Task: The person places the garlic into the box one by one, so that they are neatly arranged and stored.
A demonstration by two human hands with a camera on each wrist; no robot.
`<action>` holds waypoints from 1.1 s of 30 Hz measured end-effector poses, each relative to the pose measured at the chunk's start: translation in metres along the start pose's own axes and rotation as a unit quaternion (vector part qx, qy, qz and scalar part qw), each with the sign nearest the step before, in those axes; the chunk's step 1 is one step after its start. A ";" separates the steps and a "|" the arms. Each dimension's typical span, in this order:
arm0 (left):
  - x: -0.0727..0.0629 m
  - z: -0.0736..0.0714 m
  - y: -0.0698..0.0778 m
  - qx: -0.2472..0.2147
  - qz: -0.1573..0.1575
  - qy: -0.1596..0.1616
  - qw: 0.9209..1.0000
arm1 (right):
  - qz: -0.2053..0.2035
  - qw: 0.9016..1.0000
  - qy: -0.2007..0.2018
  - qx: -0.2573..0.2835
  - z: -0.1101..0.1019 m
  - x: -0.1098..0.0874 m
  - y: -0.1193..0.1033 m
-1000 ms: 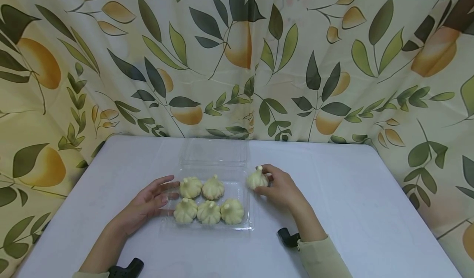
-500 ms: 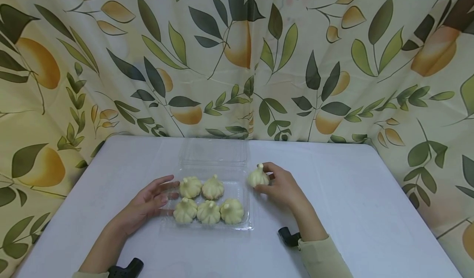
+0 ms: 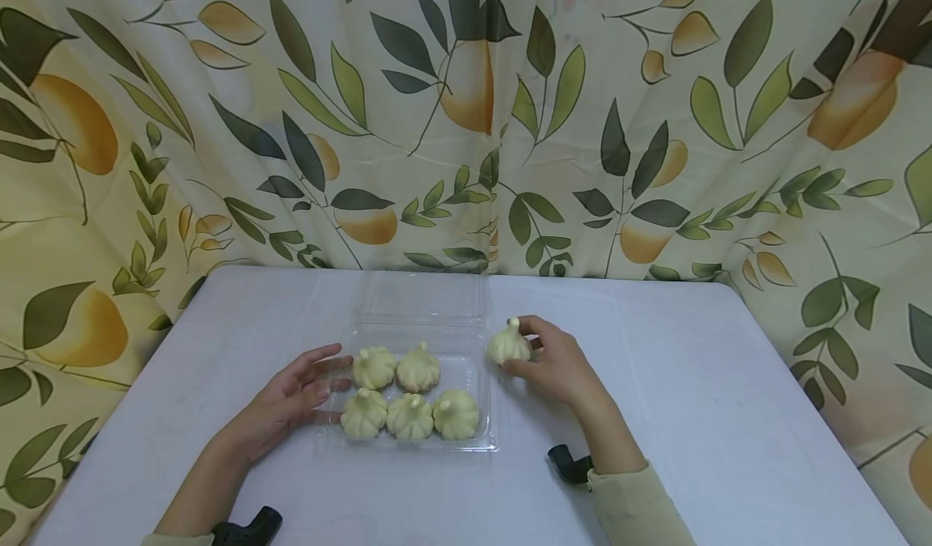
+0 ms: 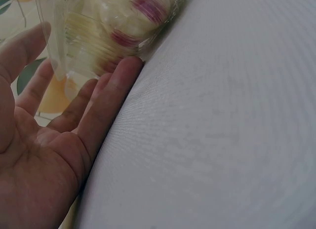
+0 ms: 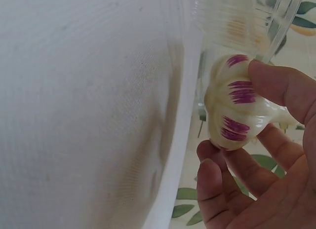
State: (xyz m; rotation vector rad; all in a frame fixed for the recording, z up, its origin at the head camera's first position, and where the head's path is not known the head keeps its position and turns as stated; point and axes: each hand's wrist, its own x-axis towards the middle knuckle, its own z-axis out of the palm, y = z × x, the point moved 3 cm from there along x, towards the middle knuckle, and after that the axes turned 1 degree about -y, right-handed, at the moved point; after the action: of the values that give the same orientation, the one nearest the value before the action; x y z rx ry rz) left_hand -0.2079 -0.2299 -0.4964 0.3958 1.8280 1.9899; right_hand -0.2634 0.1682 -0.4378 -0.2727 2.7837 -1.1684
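Observation:
My right hand holds a pale garlic bulb between thumb and fingers, just right of a clear plastic box. Purple streaks mark the side of that garlic bulb in the right wrist view. Inside the box sit several more garlic bulbs, two in the far row and three in the near row; the far row's right end is bare. My left hand lies at the box's left side, fingers extended against the wall. In the left wrist view, the fingertips of the left hand reach the clear wall.
The box's clear lid lies folded back toward the far edge of the white table. Behind the table hangs a curtain printed with fruit and leaves. Dark wrist devices show on both forearms.
My right hand has risen slightly away from me with the garlic bulb, staying beside the box. My left hand and the bulbs in the box have not moved.

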 end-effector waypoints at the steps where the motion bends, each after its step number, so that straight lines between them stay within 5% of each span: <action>1: 0.000 0.000 0.000 0.000 0.000 0.000 1.000 | 0.000 1.000 0.000 0.000 0.000 0.000 0.000; 33: 0.000 -0.001 0.000 -0.002 0.007 -0.008 1.000 | -0.023 0.999 0.031 0.000 -0.014 -0.003 -0.006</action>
State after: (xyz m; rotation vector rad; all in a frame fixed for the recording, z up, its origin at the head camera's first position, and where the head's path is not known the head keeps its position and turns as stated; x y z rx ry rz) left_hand -0.2082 -0.2308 -0.4966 0.4231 1.8166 1.9936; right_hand -0.2622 0.1742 -0.4233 -0.3087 2.8445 -1.2072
